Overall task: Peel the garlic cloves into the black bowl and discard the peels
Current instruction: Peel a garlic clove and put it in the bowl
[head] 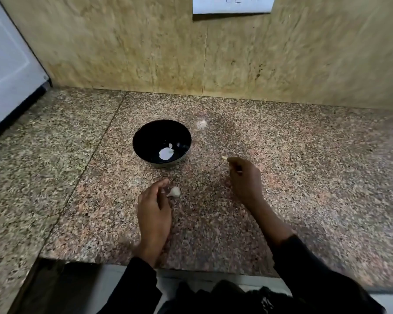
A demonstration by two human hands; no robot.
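Your sleeves [132, 288] sit at the bottom edge, both arms reaching out over the granite worktop [77, 200]. At far left a white appliance [7, 71] stands against the wall. Your left hand [154, 214] rests on the worktop, fingers loosely spread and holding nothing, fingertips just beside a garlic clove [174, 191]. Beyond it sits the black bowl [145, 134], with something pale, blurred, in its bottom. A faint peel [201, 123] lies right of the bowl's far rim. Your right hand [245, 177] hovers further right, fingers curled in; you cannot tell what it pinches. A small scrap [224, 157] lies just off its fingertips.
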